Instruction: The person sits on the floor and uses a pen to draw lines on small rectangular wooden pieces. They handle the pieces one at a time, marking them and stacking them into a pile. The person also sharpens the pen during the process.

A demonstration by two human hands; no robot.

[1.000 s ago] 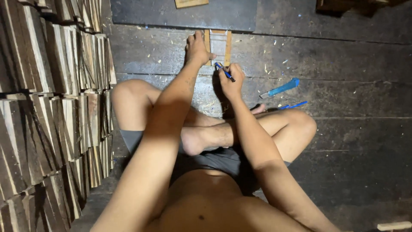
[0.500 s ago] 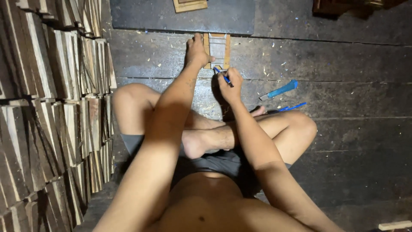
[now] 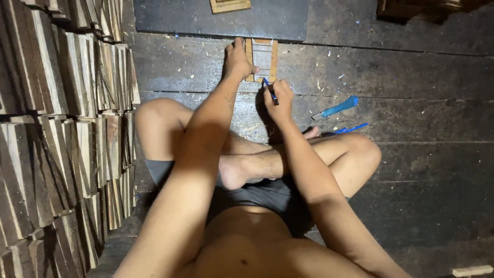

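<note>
Pinning the small wooden frame (image 3: 262, 58) flat to the floor planks (image 3: 411, 72), the left hand (image 3: 237, 59) lies spread along its left rail. The right hand (image 3: 279, 100) is closed on a blue pen (image 3: 270, 91), tip at the frame's lower edge. Risk: light pressure could let the frame slide, skewing the mark. A blue utility knife (image 3: 337, 107) lies nearby.
</note>
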